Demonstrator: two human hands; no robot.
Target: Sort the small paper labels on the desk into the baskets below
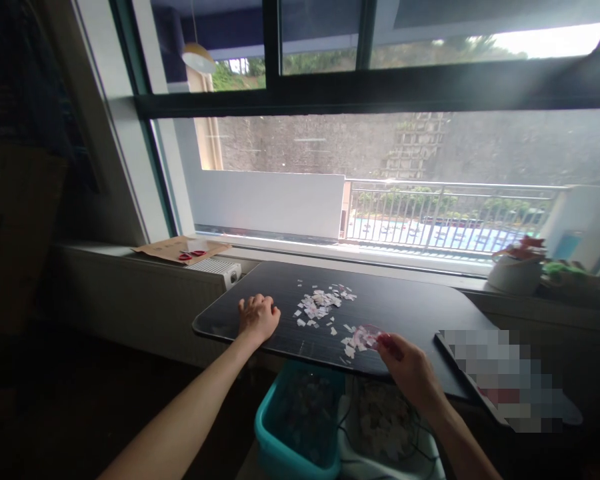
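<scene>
My right hand (407,360) is closed on a pinkish see-through scoop-like piece (368,333), whose exact kind I cannot make out. It is low at the right part of the dark tabletop (395,293), among white paper scraps (351,347). A larger scatter of paper scraps (320,303) lies in the middle of the table. My left hand (260,316) rests on the table's left side, fingers bent and a little apart, with nothing visible in them. It is beside the scraps, not touching them.
Below the front edge stand a turquoise tub (263,427) and a white container (347,437), both holding scraps. At right lies a dark-edged board (460,367), partly blurred. Red-handled scissors (192,255) lie on brown paper (163,248) on the sill; a white pot (515,273) stands right.
</scene>
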